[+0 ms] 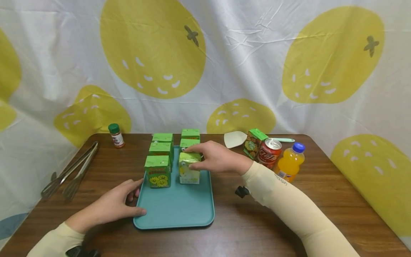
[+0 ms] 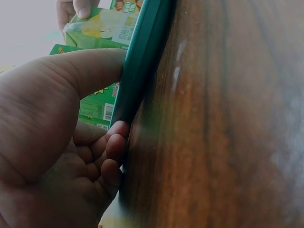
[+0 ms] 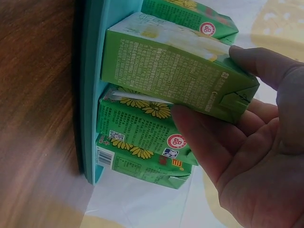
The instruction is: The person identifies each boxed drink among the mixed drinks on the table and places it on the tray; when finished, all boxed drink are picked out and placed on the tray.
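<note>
On the teal tray stand two rows of drink cartons. My right hand holds the front carton of the right row, a pale green and white drink carton; in the right wrist view, thumb and fingers grip the upper part of this carton, its base at the tray. Green cartons with yellow flowers fill the left row, and more green cartons stand behind the held one. At the tray's left edge, my left hand has its thumb over the rim and its other fingers curled against the outside.
Metal tongs and a green-capped spice jar are on the left of the table. Toward the right are a spatula, another green carton, a red soda can and an orange drink bottle. A patterned curtain hangs behind.
</note>
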Action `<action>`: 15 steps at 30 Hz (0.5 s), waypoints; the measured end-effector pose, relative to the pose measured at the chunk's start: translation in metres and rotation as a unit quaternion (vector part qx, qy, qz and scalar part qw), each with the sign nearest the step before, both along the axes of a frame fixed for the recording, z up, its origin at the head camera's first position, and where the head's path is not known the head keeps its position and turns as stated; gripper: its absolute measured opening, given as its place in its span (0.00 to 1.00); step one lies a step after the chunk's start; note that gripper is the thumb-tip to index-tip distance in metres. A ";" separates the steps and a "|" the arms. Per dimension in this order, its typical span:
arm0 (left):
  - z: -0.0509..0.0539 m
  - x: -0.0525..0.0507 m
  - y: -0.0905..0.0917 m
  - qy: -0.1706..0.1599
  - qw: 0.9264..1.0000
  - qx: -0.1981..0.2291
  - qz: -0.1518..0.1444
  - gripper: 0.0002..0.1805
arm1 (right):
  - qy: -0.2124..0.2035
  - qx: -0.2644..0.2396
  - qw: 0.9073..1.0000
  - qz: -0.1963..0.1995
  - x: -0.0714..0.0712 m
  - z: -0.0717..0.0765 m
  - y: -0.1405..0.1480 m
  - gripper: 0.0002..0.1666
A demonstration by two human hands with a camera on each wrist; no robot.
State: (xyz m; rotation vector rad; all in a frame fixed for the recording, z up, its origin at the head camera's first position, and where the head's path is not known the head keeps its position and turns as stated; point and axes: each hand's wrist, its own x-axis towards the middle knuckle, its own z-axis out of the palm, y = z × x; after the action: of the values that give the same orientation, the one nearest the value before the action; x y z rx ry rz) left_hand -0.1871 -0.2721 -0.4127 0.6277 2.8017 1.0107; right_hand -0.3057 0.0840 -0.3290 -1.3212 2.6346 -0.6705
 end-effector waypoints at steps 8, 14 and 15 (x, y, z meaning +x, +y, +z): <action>0.000 0.000 0.001 0.002 1.000 0.001 -0.001 0.56 | -0.022 -0.008 1.000 -0.007 -0.001 -0.006 0.000 0.34; 0.000 -0.001 0.000 -0.001 1.000 -0.001 0.002 0.56 | -0.029 -0.022 0.999 -0.017 -0.001 -0.011 0.001 0.35; 0.000 -0.001 0.000 -0.003 1.000 -0.001 0.003 0.56 | -0.028 -0.024 0.999 -0.017 -0.001 -0.011 0.001 0.35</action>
State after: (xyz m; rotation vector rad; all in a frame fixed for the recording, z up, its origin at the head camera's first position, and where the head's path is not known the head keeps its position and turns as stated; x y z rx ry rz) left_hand -0.1877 -0.2722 -0.4128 0.6148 2.8007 1.0101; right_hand -0.3066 0.0847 -0.3399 -1.2542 2.6177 -0.7696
